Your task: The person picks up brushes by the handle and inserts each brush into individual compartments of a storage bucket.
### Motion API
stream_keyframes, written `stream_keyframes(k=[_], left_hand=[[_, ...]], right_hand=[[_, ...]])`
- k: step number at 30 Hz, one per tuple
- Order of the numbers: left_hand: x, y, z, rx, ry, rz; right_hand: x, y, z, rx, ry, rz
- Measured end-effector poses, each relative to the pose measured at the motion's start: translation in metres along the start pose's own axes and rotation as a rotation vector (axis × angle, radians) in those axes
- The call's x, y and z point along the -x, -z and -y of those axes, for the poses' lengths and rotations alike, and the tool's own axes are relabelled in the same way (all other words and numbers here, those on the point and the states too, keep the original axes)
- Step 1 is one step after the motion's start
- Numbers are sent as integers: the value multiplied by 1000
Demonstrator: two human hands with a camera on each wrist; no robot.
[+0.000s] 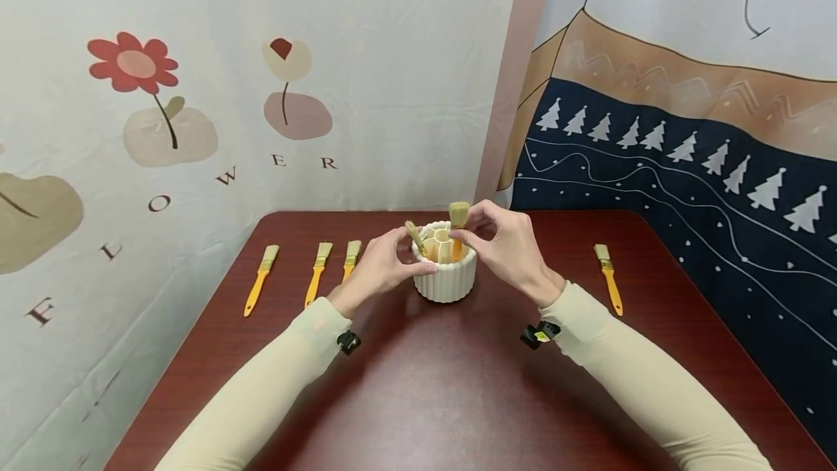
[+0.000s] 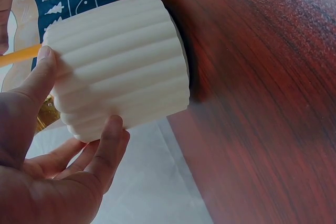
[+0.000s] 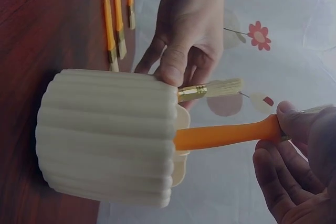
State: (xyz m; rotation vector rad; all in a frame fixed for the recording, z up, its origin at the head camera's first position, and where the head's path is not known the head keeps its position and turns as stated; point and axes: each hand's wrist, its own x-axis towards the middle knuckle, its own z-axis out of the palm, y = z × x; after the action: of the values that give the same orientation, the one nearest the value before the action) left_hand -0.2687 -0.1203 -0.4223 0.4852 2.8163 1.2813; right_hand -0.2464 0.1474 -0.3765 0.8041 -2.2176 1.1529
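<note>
A cream ribbed round holder (image 1: 445, 286) with inner compartments stands upright on the table. My left hand (image 1: 382, 264) grips it from the left, thumb at the rim and fingertips along the ribbed side (image 2: 118, 72). Between the thumb and fingers of my right hand (image 1: 513, 247) is a paintbrush (image 3: 226, 136), bristles up, pinched near the metal band. The lower end of its orange handle is inside the holder's rim. Another paintbrush (image 3: 212, 91) leans in the holder on the left, bristles up, with its handle hidden inside.
Three paintbrushes lie on the left side of the table, an outer brush (image 1: 260, 282), a middle brush (image 1: 317, 276) and one brush (image 1: 351, 259) partly behind the left hand. Another brush (image 1: 609, 278) lies at the right. Printed cloth (image 1: 405, 93) hangs behind the dark red table (image 1: 418, 398).
</note>
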Motion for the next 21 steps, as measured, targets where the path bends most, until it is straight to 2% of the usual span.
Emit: stream_keyframes(k=[21], left_hand=[[-2, 0, 1, -9, -12, 2]], right_hand=[[9, -11, -13, 3, -18, 91]])
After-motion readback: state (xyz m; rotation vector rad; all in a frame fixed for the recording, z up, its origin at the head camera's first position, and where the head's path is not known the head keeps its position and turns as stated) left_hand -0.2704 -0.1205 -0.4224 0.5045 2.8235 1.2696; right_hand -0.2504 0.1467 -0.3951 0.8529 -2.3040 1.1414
